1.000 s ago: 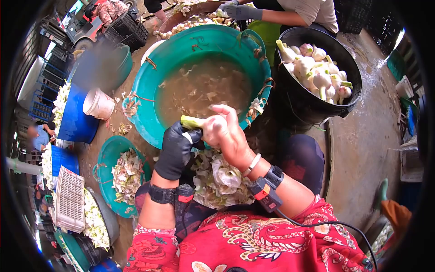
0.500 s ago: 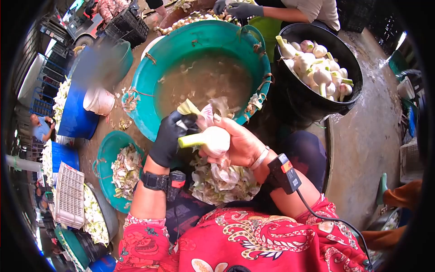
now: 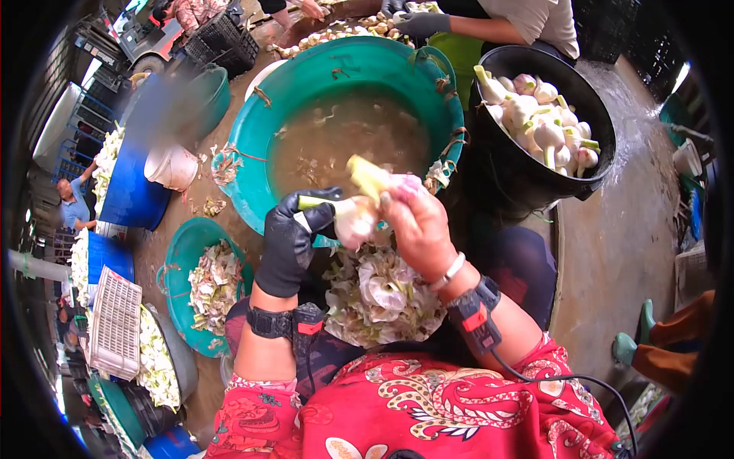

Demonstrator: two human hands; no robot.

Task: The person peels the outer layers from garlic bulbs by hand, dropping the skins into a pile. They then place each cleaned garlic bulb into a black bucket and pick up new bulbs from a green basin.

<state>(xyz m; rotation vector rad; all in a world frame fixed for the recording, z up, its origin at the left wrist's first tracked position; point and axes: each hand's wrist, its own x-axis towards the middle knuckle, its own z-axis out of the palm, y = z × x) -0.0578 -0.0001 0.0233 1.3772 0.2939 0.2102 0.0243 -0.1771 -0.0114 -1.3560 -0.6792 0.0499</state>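
My left hand (image 3: 294,237), in a black glove, is closed around a white garlic bulb (image 3: 355,223) whose short green stem points left. Just right of it, my bare right hand (image 3: 420,233) pinches a strip of garlic skin (image 3: 372,180), yellow-green at its upper end and pinkish near my fingers. Below both hands, a heap of loose garlic skins (image 3: 386,294) lies at my lap. Beyond them stands a large green tub (image 3: 256,122) of murky brown water with bits of skin afloat.
A black bucket (image 3: 596,172) of cleaned garlic bulbs (image 3: 535,115) stands at right. At left are a small green basin (image 3: 180,252) of peelings, a white bucket (image 3: 172,167) and a blue tub (image 3: 138,187). A co-worker's gloved hand (image 3: 420,27) is over garlic beyond the tub.
The garlic bulb has passed from my right hand into my left. My right hand has turned over and now holds the skin strip, which was up by my left fingers.
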